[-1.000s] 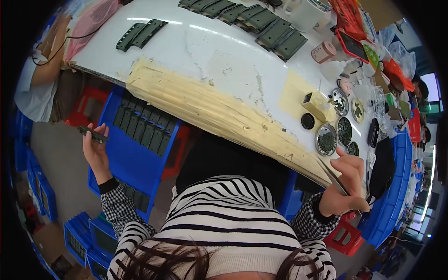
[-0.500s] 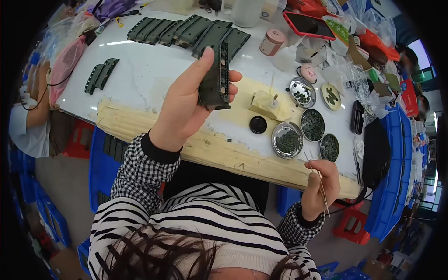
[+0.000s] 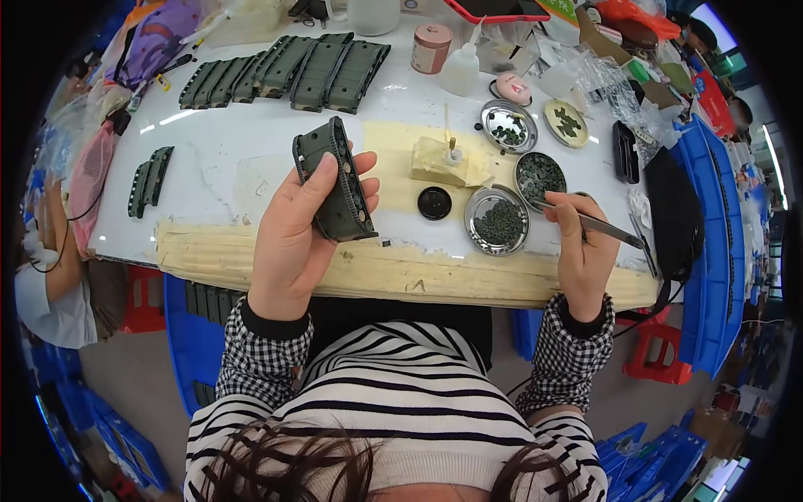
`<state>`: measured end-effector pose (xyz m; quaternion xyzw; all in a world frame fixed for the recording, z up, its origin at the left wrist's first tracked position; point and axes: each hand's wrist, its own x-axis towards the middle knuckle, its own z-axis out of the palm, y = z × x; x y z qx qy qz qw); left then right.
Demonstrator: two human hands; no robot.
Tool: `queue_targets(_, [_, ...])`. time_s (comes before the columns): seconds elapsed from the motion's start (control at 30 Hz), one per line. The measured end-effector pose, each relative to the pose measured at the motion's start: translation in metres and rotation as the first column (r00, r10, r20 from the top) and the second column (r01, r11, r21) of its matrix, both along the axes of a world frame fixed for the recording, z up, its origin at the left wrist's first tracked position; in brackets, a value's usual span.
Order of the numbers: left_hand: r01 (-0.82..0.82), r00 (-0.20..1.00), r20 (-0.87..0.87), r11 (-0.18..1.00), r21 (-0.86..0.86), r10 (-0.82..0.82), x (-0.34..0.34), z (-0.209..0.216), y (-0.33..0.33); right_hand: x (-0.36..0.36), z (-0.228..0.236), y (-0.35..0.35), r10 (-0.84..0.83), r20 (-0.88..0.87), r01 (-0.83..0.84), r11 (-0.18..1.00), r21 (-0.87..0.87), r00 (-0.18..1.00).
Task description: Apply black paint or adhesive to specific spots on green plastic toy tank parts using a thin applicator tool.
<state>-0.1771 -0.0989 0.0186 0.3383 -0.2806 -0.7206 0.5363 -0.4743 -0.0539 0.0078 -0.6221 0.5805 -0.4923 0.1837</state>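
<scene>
My left hand [image 3: 288, 226] grips a dark green moulded part [image 3: 322, 151], long and block-like, its narrow edge with small light spots turned up to the right. In my right hand [image 3: 583, 255] is a pair of tweezers [image 3: 613, 231], held by thumb and fingers, the tip end by the edge of a round tin [image 3: 519, 161] of small dark green pieces. Close by stands another tin [image 3: 473, 241] of small green pieces. A further tin is mostly hidden behind my right hand. Whether the tweezers hold a piece is too small to tell.
Several similar green parts [image 3: 314, 75] lie in a row at the back left, with a smaller group [image 3: 151, 181] at far left. A yellowish block [image 3: 437, 167], a black round cap [image 3: 434, 203], a squeeze bottle [image 3: 460, 71] and a pink can [image 3: 431, 48] stand mid-table.
The left hand has lowered the green part and tilted it the other way. The right hand has moved up with the tweezers, from the table edge to the tins. The view has shifted.
</scene>
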Motion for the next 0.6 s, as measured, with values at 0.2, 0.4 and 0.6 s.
queue_targets(0.2, [0.024, 1.0, -0.02, 0.999, 0.039, -0.024, 0.005, -0.006, 0.009, 0.013, -0.016, -0.007, 0.026, -0.024, -0.027, 0.999, -0.021, 0.999])
queue_targets(0.4, [0.009, 1.0, -0.013, 1.0, 0.029, -0.009, 0.004, -0.018, 0.004, 0.023, -0.009, -0.015, 0.041, -0.173, -0.036, 0.999, 0.031, 0.984])
queue_targets(0.6, [-0.029, 0.999, 0.027, 0.999, 0.026, 0.028, 0.002, -0.024, 0.002, 0.027, -0.002, -0.018, 0.105, -0.279, -0.102, 0.994, 0.025, 0.955])
